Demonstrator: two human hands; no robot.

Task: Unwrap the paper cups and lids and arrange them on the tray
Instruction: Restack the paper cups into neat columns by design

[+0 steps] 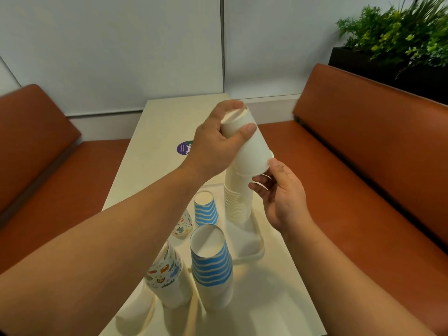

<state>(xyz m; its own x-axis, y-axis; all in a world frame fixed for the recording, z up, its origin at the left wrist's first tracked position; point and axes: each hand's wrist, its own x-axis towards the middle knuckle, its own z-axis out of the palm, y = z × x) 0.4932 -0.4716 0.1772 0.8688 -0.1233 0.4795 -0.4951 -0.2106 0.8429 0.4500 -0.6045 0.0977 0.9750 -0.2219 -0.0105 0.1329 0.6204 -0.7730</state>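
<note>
Benches [378, 151] in orange-brown upholstery fill the left and right sides of the frame, with a pale wall behind and a dark planter of green foliage [400, 37] in the upper right corner. Between the benches a cream table [155, 122] runs from upper centre to the bottom edge, carrying a round purple sticker [183, 148] near its far end. On the table sits a white tray [257, 248], right of centre. A tall stack of white cups [236, 202] stands upside down on the tray's far part, its upper section leaning toward the upper left. The left hand [215, 146] grips the top white cup [247, 146] near its closed base, thumb across the side and fingers curled over the end. The right hand [283, 197] is half open below it, thumb tip touching the cup's rim, fingers loosely bent with thin clear wrap at the fingertips. Lower centre, a blue-striped stack [212, 267] and a colourfully patterned stack [167, 275] stand in front of the tray. Behind them are a smaller blue-striped cup [206, 209] and a patterned cup [184, 224].
</note>
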